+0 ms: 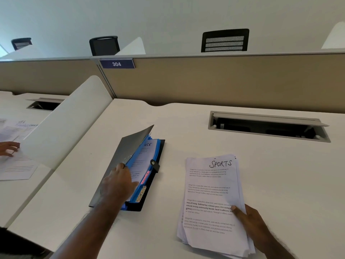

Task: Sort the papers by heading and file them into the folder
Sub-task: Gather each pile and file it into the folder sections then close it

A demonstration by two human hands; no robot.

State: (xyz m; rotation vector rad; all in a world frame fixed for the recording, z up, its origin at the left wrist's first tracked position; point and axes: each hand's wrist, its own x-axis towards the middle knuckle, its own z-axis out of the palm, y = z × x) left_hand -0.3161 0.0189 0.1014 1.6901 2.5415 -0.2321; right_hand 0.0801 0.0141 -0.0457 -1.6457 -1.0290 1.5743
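A black expanding folder with blue dividers lies on the white desk at centre. Its grey front cover is lifted. My left hand reaches into the pockets, fingers curled around the cover and front dividers. A sheet ending in "NCE" shows inside. Tabs stick out at the side, a pink tab and a yellow tab reading "SPORTS". To the right lies a stack of papers with "SPORTS" handwritten on top. My right hand grips its lower right edge, thumb on top.
An open cable tray is set into the desk at the back right. A white side divider stands at left. Beyond it another person's hand rests on papers. A beige partition closes the back.
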